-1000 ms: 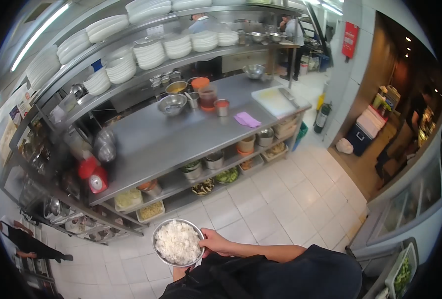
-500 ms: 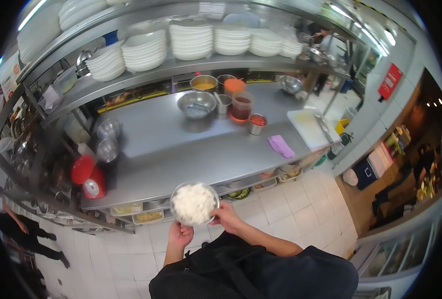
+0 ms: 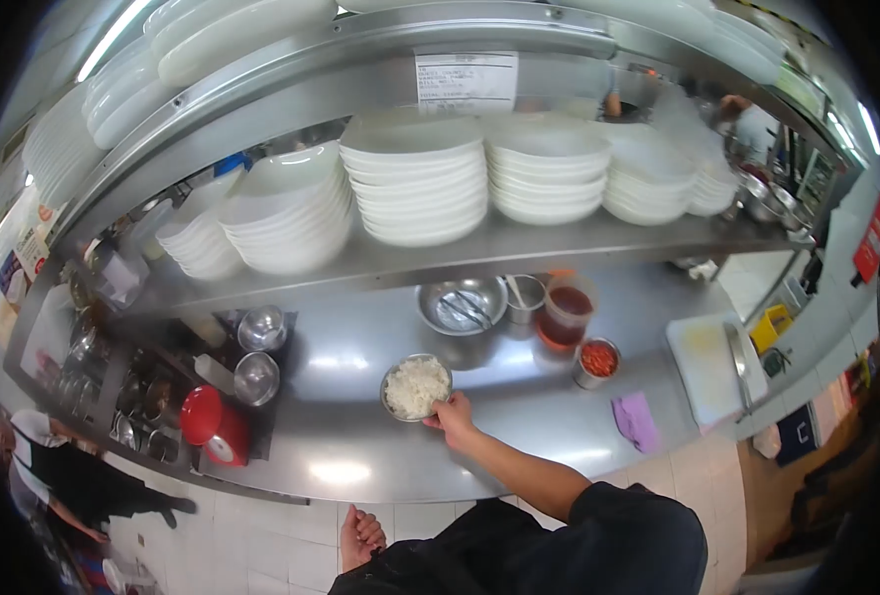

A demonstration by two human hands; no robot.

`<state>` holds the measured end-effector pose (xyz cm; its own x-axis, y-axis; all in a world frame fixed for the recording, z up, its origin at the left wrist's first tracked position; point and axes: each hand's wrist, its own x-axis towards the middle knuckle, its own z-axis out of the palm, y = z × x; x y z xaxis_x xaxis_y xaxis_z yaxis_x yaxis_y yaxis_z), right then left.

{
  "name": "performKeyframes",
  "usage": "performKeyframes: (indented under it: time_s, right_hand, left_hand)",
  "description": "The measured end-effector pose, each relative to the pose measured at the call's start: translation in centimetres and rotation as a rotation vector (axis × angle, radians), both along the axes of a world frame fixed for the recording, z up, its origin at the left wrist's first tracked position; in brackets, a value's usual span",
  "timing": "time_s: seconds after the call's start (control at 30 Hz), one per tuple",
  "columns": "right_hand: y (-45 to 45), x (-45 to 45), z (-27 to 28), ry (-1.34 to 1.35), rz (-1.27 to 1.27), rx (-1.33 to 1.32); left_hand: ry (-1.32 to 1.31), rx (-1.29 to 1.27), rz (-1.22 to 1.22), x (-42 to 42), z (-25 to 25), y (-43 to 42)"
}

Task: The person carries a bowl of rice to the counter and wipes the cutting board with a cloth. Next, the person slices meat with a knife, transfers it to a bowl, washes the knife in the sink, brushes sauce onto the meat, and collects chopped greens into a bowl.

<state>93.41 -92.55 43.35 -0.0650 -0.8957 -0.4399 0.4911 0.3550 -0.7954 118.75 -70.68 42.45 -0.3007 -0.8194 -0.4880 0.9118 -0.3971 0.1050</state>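
A round metal bowl of white rice (image 3: 417, 387) is over the steel counter, near its middle. My right hand (image 3: 452, 416) grips the bowl's near right rim, its arm stretched forward. My left hand (image 3: 362, 534) is low in front of the counter's edge, away from the bowl, with its fingers curled into a loose fist and nothing showing in it. Behind the rice stands a larger metal bowl (image 3: 440, 313) with tongs in it. To its right are a small metal pot with a utensil (image 3: 525, 297), a tub of dark red liquid (image 3: 566, 309) and a metal cup of chopped red food (image 3: 596, 363).
A steel shelf (image 3: 559, 250) with stacked white dishes (image 3: 415, 178) overhangs the counter. At left are a red scale (image 3: 217, 426) and small metal bowls (image 3: 258, 379). A purple cloth (image 3: 636, 421) and a cutting board (image 3: 703, 367) with a knife lie right. Another person (image 3: 73, 466) stands far left.
The bowl of rice has moved forward from in front of the counter to over it, in my right hand. My left hand has come off the bowl. The view has moved closer to the shelf.
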Motion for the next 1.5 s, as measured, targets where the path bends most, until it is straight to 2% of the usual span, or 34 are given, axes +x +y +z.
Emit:
performKeyframes:
  time_s: [0.17, 0.33, 0.4, 0.43, 0.5, 0.53, 0.6, 0.63, 0.7, 0.8, 0.87, 0.93, 1.0, 1.07, 1.13, 1.2, 1.23, 1.33, 1.37, 1.5]
  right_hand:
    - [-5.5, 2.1, -1.8, -0.042, 0.116, 0.016]
    - [-1.8, 1.2, -2.2, -0.163, 0.224, 0.065]
    - [3.2, 0.1, 1.2, 0.069, 0.387, -0.100]
    - [5.4, -0.2, 2.2, 0.067, 0.385, -0.094]
    - [10.0, -0.6, 3.0, 0.131, 0.720, -0.393]
    - [11.7, -0.5, 2.9, 0.134, 0.710, -0.380]
    - [14.1, -0.6, 3.7, 0.402, 0.604, -0.825]
    - [14.9, -1.3, 4.5, 0.431, 0.643, -0.660]
    - [17.0, -2.0, 5.1, 0.403, 0.594, -0.621]
    - [19.9, -2.9, 5.1, 0.382, 0.529, -0.541]
    - [22.2, -3.9, 4.7, 0.414, 0.486, -0.406]
    - [24.5, -4.6, 3.9, 0.529, 0.475, -0.441]
    - [26.9, -5.2, 4.2, 0.669, 0.424, -0.593]
    - [28.9, -6.2, 4.5, 0.683, 0.452, -0.623]
    - [29.7, -6.6, 4.1, 0.606, 0.454, -0.749]
    - [30.0, -6.8, 3.5, 0.560, 0.445, -0.766]
    - [30.2, -7.1, 3.2, 0.588, 0.463, -0.722]
    - [30.9, -8.5, 3.8, 0.605, 0.456, -0.660]
    - [30.8, -9.2, 3.3, 0.648, 0.416, -0.689]
    - [30.7, -13.6, 2.4, 0.808, 0.289, -0.728]
  left_hand:
    - [0.100, 0.046, 0.166, -4.3, 0.9, -3.9]
    - [0.040, -0.047, 0.230, -6.8, 2.3, -6.5]
    - [0.016, -0.009, 0.255, -7.4, 2.2, -7.2]
    - [-0.028, 0.025, 0.268, -7.9, 2.6, -7.4]
    - [-0.354, 0.061, 0.296, -9.9, 3.3, -7.9]
    - [-0.471, 0.064, 0.366, -10.8, 2.3, -8.2]
    - [-0.661, 0.076, 0.404, -13.7, 3.4, -7.9]
    - [-0.651, 0.070, 0.392, -14.7, 2.9, -7.5]
    - [-0.900, -0.084, 0.441, -16.2, 2.2, -7.0]
    - [-0.905, -0.135, 0.457, -18.1, 2.1, -4.6]
    - [-0.836, -0.150, 0.466, -18.9, 0.1, -3.1]
    - [-0.653, -0.023, 0.380, -19.6, -1.9, -1.1]
    - [-0.643, 0.041, 0.357, -20.6, -2.8, 0.8]
    - [-0.391, 0.182, 0.199, -20.5, -3.8, 2.0]
    - [-0.353, 0.170, 0.175, -20.3, -4.5, 2.8]
    - [-0.345, 0.172, 0.109, -20.8, -2.8, 3.4]
    - [-0.327, 0.133, 0.059, -20.7, -3.7, 3.8]
    - [-0.295, 0.047, 0.061, -22.5, -0.3, 6.3]
    - [-0.234, 0.020, 0.037, -23.0, -1.0, 6.6]
    - [-0.268, -0.055, 0.007, -26.8, 0.4, 7.6]
